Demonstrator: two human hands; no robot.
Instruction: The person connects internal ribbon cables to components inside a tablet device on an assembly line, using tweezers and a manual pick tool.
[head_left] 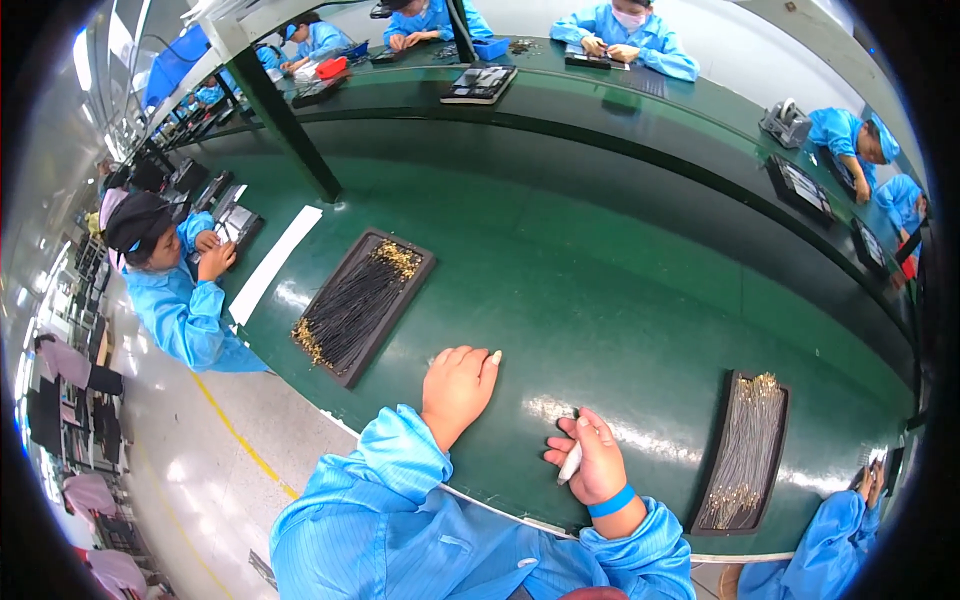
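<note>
My left hand [460, 388] rests on the green tabletop with its back up. Its fingers are curled under, and the thumb, with a pale tip, sticks out to the right; nothing shows in it. Nearer the front edge is my right hand [597, 462], a blue band [612, 501] round its wrist. The fingers are loosely bent and apart. A white tapered piece [570, 464] sits at the thumb, apparently a finger cot. Left of my left hand stands a dark tray [397, 316] of black cables [357, 297] with gold-coloured ends. Neither hand touches it.
A second dark tray [709, 490] with grey cables [747, 440] lies to the right. A white strip [275, 265] and green post [285, 125] stand at the far left. Co-workers in blue sit at left, right and across the raised bench [560, 95].
</note>
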